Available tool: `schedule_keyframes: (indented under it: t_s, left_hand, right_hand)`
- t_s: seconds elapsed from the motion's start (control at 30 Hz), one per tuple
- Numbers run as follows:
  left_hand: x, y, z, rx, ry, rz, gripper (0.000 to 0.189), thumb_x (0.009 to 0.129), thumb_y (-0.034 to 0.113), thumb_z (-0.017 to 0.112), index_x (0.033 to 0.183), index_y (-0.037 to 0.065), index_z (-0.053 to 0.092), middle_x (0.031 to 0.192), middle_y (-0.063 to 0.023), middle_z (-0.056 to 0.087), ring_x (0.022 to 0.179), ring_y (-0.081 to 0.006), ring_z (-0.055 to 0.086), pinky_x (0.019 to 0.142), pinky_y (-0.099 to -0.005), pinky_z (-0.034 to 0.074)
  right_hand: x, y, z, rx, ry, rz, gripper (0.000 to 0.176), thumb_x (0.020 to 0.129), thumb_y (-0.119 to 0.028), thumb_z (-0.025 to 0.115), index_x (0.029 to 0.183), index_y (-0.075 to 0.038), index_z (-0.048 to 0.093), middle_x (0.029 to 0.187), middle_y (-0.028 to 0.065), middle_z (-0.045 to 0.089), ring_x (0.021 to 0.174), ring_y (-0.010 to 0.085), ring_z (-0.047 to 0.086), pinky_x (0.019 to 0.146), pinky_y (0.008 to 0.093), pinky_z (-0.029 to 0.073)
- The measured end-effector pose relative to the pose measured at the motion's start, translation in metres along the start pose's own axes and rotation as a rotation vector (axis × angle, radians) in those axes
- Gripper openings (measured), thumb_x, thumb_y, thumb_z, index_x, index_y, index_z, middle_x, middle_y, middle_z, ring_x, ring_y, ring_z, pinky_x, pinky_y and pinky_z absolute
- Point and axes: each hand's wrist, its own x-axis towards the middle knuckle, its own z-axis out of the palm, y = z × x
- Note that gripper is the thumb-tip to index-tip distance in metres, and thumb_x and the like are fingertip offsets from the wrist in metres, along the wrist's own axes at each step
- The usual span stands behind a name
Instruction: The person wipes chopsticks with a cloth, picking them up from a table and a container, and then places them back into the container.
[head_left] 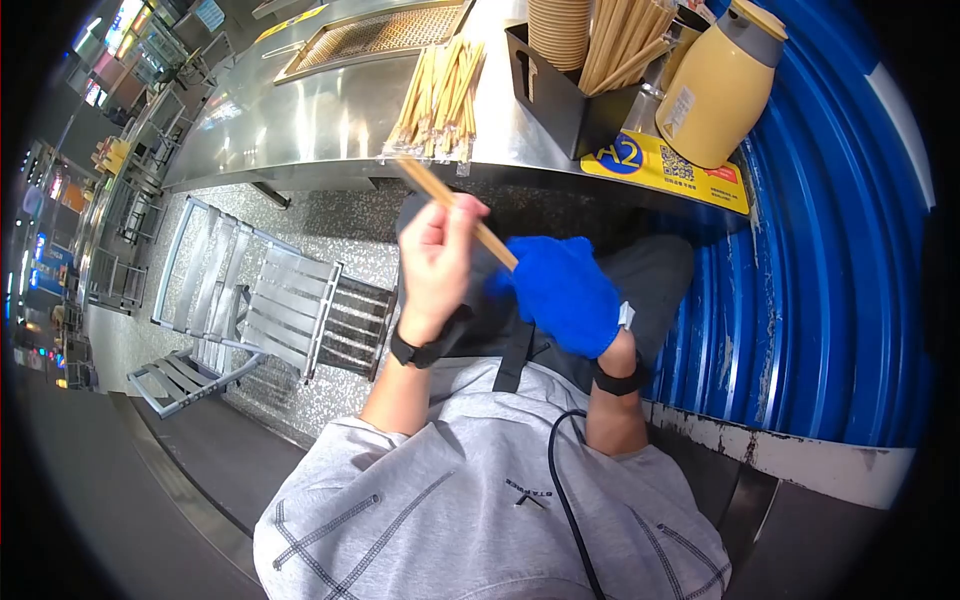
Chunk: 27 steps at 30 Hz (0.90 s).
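My left hand (438, 262) is closed in a pinch around a pair of wooden chopsticks (492, 243), which slant from upper left to lower right above my lap. A fuzzy blue cloth (566, 292) with a white tag covers my right hand (610, 350), hiding its fingers. The lower end of the chopsticks goes into this cloth, gripped there by the right hand. Just beyond, at the edge of the metal table (340, 135), lies a pile of wooden chopsticks (440, 100), some in clear plastic wrappers.
A black caddy (570, 115) holds stacked paper cups (558, 35) and more chopsticks (625, 45). Beside it are a yellow jug (722, 85) and a yellow QR sign (675, 170). A grill grate (375, 40) is set into the table. Grey slatted chairs (285, 305) stand left, a blue corrugated wall (800, 300) right.
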Motion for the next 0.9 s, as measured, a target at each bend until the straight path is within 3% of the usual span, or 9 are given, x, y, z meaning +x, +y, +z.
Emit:
schedule_keyframes:
  t_s: [0.13,0.27,0.43,0.5,0.53,0.6,0.7,0.8,0.9]
  left_hand:
    - [-0.006,-0.001,0.013,-0.086,-0.032,-0.056,0.022,0.096,0.021,0.054,0.087,0.003,0.062,0.061,0.0093,0.044,0.050,0.0007,0.033,0.045,-0.0177,0.022]
    - [0.008,-0.003,-0.016,-0.145,0.173,-0.030,0.028,0.098,0.027,0.051,0.085,0.004,0.062,0.055,0.0093,0.038,0.047,-0.0001,0.028,0.044,-0.0191,0.020]
    - [0.015,-0.004,-0.032,-0.309,0.180,-0.001,0.031,0.098,0.034,0.048,0.096,0.006,0.060,0.054,0.0076,0.037,0.047,-0.0018,0.029,0.044,-0.0197,0.022]
    - [0.012,-0.003,-0.027,-0.369,0.105,0.020,0.040,0.097,0.042,0.045,0.109,0.006,0.056,0.054,0.0061,0.037,0.047,-0.0035,0.031,0.045,-0.0204,0.024]
    - [0.013,-0.006,-0.028,-0.366,0.003,0.057,0.043,0.098,0.044,0.043,0.116,0.006,0.052,0.055,0.0045,0.039,0.046,-0.0046,0.031,0.045,-0.0208,0.026]
    - [0.008,-0.008,-0.026,-0.377,-0.084,-0.006,0.043,0.098,0.043,0.043,0.110,0.003,0.052,0.057,0.0027,0.044,0.050,-0.0043,0.038,0.046,-0.0187,0.029]
    - [0.009,-0.016,-0.026,-0.409,-0.052,0.009,0.030,0.097,0.035,0.048,0.096,0.005,0.052,0.061,0.0034,0.045,0.049,-0.0037,0.039,0.046,-0.0178,0.030]
    - [0.011,-0.016,-0.028,-0.350,-0.056,0.024,0.021,0.097,0.027,0.052,0.091,0.007,0.052,0.064,0.0046,0.045,0.048,-0.0027,0.038,0.044,-0.0179,0.029]
    - [0.006,-0.015,-0.022,-0.257,-0.167,-0.049,0.018,0.095,0.023,0.056,0.092,0.006,0.052,0.064,0.0054,0.046,0.049,-0.0021,0.040,0.043,-0.0178,0.030]
  right_hand:
    - [0.006,0.002,0.010,-0.029,0.020,0.001,0.008,0.085,-0.013,0.052,0.091,-0.007,0.052,0.080,0.0130,0.056,0.066,0.0257,0.055,0.065,0.0364,0.044]
    - [0.001,-0.001,0.004,-0.016,-0.004,0.023,0.008,0.085,-0.012,0.052,0.091,-0.007,0.051,0.079,0.0129,0.057,0.064,0.0248,0.056,0.064,0.0359,0.044]
    - [-0.001,-0.007,0.000,-0.168,-0.063,0.021,0.007,0.085,-0.012,0.052,0.090,-0.007,0.051,0.078,0.0126,0.057,0.062,0.0235,0.056,0.063,0.0351,0.044]
    - [0.002,-0.005,-0.002,0.154,-0.076,0.225,0.007,0.085,-0.012,0.052,0.090,-0.007,0.051,0.078,0.0125,0.057,0.061,0.0231,0.056,0.063,0.0349,0.044]
    - [0.001,-0.003,-0.001,0.528,-0.016,0.376,0.012,0.081,-0.007,0.053,0.093,-0.006,0.051,0.076,0.0132,0.056,0.062,0.0225,0.056,0.062,0.0347,0.045]
    - [0.002,0.000,-0.002,0.239,-0.001,0.169,0.011,0.082,-0.008,0.054,0.093,-0.006,0.052,0.077,0.0114,0.056,0.064,0.0199,0.058,0.059,0.0316,0.045]
    - [0.004,0.002,-0.006,-0.195,0.017,-0.147,0.010,0.085,-0.010,0.055,0.094,-0.005,0.053,0.078,0.0088,0.057,0.068,0.0160,0.060,0.055,0.0269,0.045]
    - [0.010,-0.012,-0.018,-0.277,-0.018,-0.373,0.014,0.082,-0.010,0.059,0.095,-0.005,0.056,0.081,0.0086,0.058,0.072,0.0161,0.060,0.056,0.0274,0.045]
    - [0.004,-0.005,-0.017,-0.216,0.023,-0.341,0.015,0.082,-0.011,0.058,0.096,-0.005,0.056,0.082,0.0088,0.059,0.072,0.0165,0.061,0.056,0.0277,0.046]
